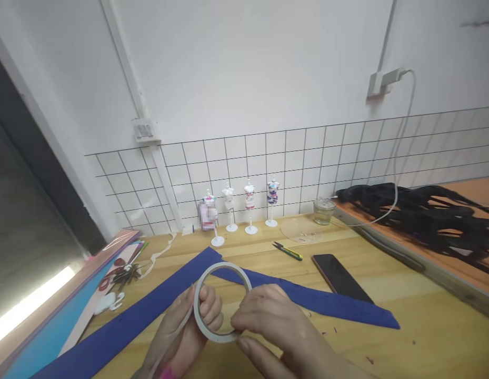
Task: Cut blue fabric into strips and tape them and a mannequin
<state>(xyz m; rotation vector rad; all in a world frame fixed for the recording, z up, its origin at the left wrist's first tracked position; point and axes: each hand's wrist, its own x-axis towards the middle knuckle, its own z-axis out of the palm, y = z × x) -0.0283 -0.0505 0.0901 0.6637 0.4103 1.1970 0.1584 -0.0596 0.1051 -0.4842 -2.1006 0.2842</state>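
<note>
My left hand [185,326] has its fingers curled through the ring of a pale roll of tape [224,266], gripping its left side. A loose narrow strip of tape runs down from the roll along that hand. My right hand [273,321] holds the lower right side of the same roll between thumb and fingers. Behind and below the roll, a dark blue fabric strip [149,308] lies in a bent shape on the wooden table [418,316], with one arm to the lower left and the other to the right.
Yellow-handled thread snips [288,251] and a black phone [341,278] lie beyond the fabric. Several small dress forms [249,202] stand by the wall grid. A glass jar [323,211] is at the back; scissors [120,273] lie left, black straps [418,216] right.
</note>
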